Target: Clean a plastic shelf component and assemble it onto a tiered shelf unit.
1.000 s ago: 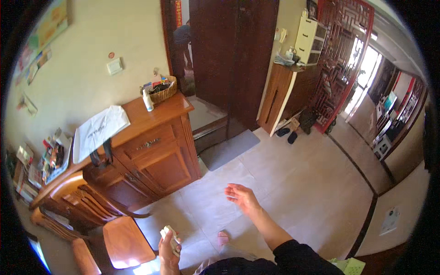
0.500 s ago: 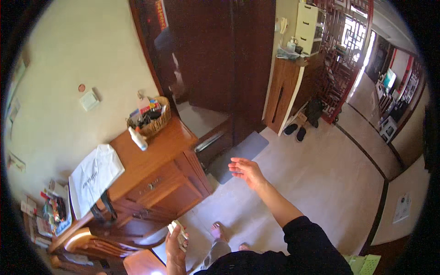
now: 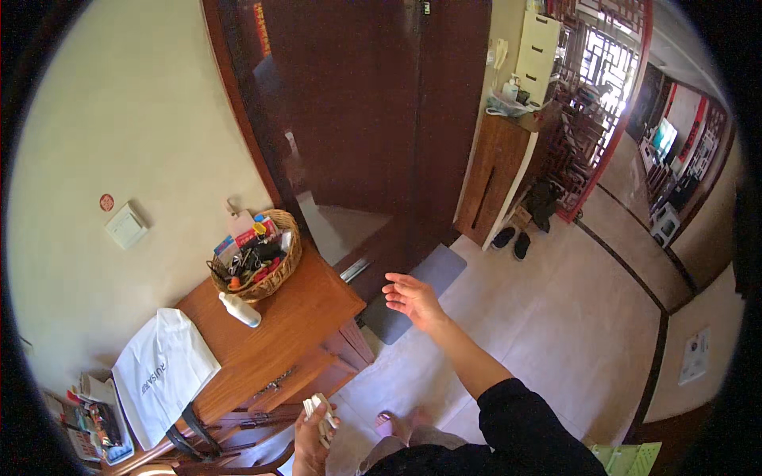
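Observation:
Low in the view, my left hand [image 3: 312, 440] is closed around some small white blocky things [image 3: 324, 408]; their kind I cannot make out. My right hand [image 3: 413, 300] reaches out over the floor with its fingers slightly bent and apart, holding nothing. Left of it stands a wooden cabinet [image 3: 309, 297]. On its top are a wicker basket [image 3: 287, 268] full of small odds and ends, a white bottle [image 3: 240, 310] lying on its side, and a white bag [image 3: 163, 381] with black handles.
Ahead is a dark brown door [image 3: 349, 103] with a grey mat [image 3: 444, 278] before it. Dark shoes [image 3: 521, 245] sit by a wooden shoe cabinet [image 3: 496, 174]. A carved screen [image 3: 595, 119] stands beyond. A tray of small items [image 3: 119, 444] is at lower left.
My view has moved closer to the cabinet, so the basket, bottle and bag look larger and lower. My feet have shifted closer together. Both hands keep their shape.

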The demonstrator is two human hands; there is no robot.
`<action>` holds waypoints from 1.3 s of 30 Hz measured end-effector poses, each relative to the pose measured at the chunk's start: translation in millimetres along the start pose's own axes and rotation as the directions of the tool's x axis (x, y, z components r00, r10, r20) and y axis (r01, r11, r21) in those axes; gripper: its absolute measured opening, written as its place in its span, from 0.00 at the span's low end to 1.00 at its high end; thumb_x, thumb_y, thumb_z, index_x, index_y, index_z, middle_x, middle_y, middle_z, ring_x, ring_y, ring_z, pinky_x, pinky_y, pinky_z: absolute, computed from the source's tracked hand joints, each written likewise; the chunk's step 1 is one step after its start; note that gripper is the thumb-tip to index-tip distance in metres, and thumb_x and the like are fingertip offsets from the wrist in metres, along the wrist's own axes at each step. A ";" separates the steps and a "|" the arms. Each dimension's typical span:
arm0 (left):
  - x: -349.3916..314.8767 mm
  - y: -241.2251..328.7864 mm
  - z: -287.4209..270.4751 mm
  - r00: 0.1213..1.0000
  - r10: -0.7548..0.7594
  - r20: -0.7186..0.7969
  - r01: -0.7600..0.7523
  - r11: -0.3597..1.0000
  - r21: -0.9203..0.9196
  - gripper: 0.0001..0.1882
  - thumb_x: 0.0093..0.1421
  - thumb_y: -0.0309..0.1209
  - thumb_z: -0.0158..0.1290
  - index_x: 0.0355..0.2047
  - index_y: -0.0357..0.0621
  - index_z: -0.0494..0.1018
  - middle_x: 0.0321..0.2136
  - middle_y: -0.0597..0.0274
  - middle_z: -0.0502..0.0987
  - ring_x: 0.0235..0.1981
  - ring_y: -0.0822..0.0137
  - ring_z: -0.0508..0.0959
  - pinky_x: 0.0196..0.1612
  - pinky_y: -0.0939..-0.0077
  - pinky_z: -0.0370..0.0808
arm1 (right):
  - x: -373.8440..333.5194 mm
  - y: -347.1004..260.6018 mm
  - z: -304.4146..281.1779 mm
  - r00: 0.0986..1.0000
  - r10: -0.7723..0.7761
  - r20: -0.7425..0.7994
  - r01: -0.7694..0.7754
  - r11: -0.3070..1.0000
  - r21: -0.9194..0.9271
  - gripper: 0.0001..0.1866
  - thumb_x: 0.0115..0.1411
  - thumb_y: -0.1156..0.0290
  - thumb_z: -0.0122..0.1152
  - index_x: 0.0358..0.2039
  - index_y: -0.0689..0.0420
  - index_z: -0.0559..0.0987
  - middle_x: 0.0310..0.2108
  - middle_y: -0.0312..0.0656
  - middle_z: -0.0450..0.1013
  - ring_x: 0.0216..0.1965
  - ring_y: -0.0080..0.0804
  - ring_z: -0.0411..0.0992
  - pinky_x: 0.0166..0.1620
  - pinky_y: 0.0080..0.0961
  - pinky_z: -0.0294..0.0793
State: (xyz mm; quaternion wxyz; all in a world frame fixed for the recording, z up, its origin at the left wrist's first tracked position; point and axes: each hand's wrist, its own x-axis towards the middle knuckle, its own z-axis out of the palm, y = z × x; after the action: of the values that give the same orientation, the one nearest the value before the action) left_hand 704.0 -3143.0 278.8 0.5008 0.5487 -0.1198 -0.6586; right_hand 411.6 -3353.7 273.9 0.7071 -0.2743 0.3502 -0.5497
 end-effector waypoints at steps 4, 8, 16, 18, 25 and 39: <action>6.1 2.5 19.7 0.998 -0.029 -0.047 0.028 0.999 -0.026 0.13 0.60 0.30 0.56 0.44 0.41 0.70 0.32 0.53 0.78 0.21 0.65 0.78 0.15 0.80 0.68 | 28.8 -5.8 -2.1 1.000 0.009 0.013 -0.009 0.999 0.034 0.17 0.63 0.69 0.57 0.53 0.56 0.73 0.39 0.39 0.76 0.39 0.26 0.73 0.46 0.29 0.75; 4.6 -0.6 27.3 0.997 -0.049 -0.057 0.048 0.999 -0.012 0.13 0.61 0.31 0.55 0.44 0.42 0.69 0.32 0.53 0.78 0.21 0.64 0.77 0.15 0.80 0.68 | 50.2 -8.6 -2.6 0.999 0.006 0.038 -0.009 0.996 0.087 0.18 0.63 0.69 0.57 0.53 0.56 0.73 0.39 0.39 0.76 0.39 0.26 0.73 0.46 0.29 0.75; -3.9 0.0 32.2 1.000 -0.018 -0.012 0.019 0.998 0.060 0.10 0.62 0.37 0.54 0.40 0.49 0.69 0.23 0.69 0.72 0.17 0.74 0.72 0.14 0.87 0.65 | 85.6 -23.3 17.9 0.997 -0.008 0.077 -0.001 0.993 0.121 0.16 0.63 0.69 0.56 0.51 0.56 0.74 0.38 0.40 0.77 0.36 0.27 0.75 0.43 0.30 0.77; -5.5 -0.4 36.1 0.999 0.039 0.036 -0.045 0.986 0.161 0.11 0.61 0.39 0.56 0.38 0.49 0.71 0.19 0.73 0.70 0.14 0.79 0.68 0.13 0.91 0.61 | 91.3 -30.2 23.9 0.990 -0.050 0.132 0.027 0.984 0.175 0.15 0.63 0.70 0.56 0.50 0.56 0.75 0.37 0.40 0.77 0.36 0.26 0.75 0.43 0.30 0.77; -6.0 -1.8 50.9 1.000 0.016 0.024 -0.018 0.996 0.082 0.08 0.62 0.40 0.54 0.31 0.54 0.68 0.16 0.74 0.69 0.11 0.81 0.66 0.12 0.91 0.60 | 92.8 -33.5 27.3 0.990 -0.013 0.141 -0.013 0.984 0.178 0.15 0.63 0.71 0.55 0.50 0.57 0.76 0.38 0.40 0.77 0.37 0.25 0.74 0.44 0.28 0.75; 7.9 -11.5 68.6 0.997 -0.069 -0.016 0.068 0.997 -0.030 0.13 0.61 0.32 0.54 0.44 0.40 0.69 0.35 0.53 0.77 0.25 0.65 0.77 0.16 0.81 0.68 | 78.2 -43.0 -13.1 0.997 -0.006 0.077 -0.007 0.986 0.169 0.14 0.63 0.72 0.55 0.49 0.57 0.77 0.38 0.39 0.77 0.38 0.26 0.73 0.46 0.31 0.75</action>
State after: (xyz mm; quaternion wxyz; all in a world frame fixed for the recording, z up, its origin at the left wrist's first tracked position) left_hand 640.9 -3170.7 291.2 0.4868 0.5506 -0.0871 -0.6725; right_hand 387.8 -3440.1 284.1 0.7410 -0.2339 0.2748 -0.5663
